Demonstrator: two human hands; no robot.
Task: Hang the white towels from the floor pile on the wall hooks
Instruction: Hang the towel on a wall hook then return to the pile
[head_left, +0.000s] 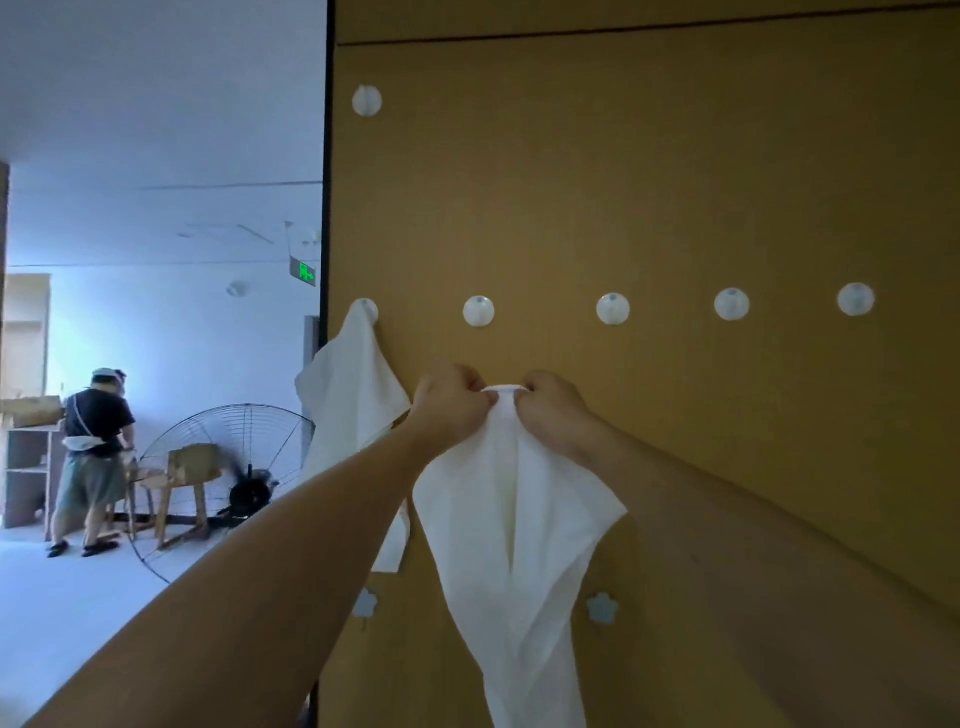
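Note:
A white towel (511, 525) hangs down from between my two hands in front of the yellow-brown wall panel (675, 171). My left hand (454, 402) and my right hand (553, 410) each pinch its top edge, a short span of cloth stretched between them. Just above them is a round white hook (478, 310) with nothing on it. Another white towel (353, 395) hangs from the leftmost hook (368, 306) of the same row.
More bare round hooks (613, 308) run to the right along the row, and one (367, 100) sits higher up. Flower-shaped hooks (601, 608) are lower down. Left of the panel's edge, a person (96, 457) stands by a large floor fan (228, 483).

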